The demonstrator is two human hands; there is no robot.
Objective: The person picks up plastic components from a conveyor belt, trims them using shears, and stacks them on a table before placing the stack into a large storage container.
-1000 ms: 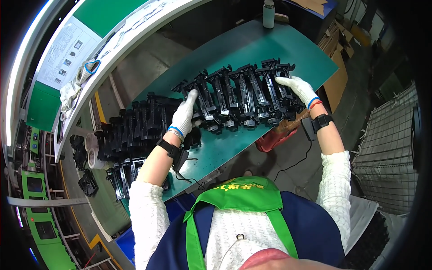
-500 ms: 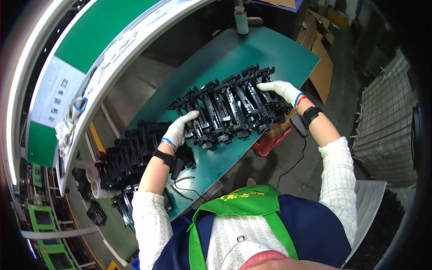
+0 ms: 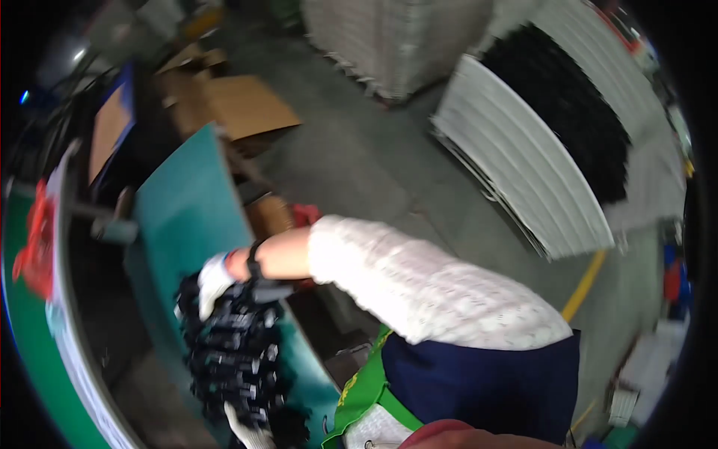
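Observation:
A row of several long black plastic parts, packed side by side, is over the green tabletop; blur leaves unclear whether it is lifted or resting. My right hand, in a white glove, grips the far end of the row, its fingers over the top. My left hand, also gloved in white, is at the near end, low in the view, with a thumb or finger lying along the parts. The rest of that hand is hidden or cut off. A black band circles my right wrist.
The green table reaches away, with a pale bottle at its left edge. Cardboard lies beyond the table's end. Rightward across the grey floor stands a large white container filled with black pieces. A wrapped stack stands behind.
The view has swung to the right, bringing the floor and white container into sight. Both hands stay at the two ends of the row of black parts.

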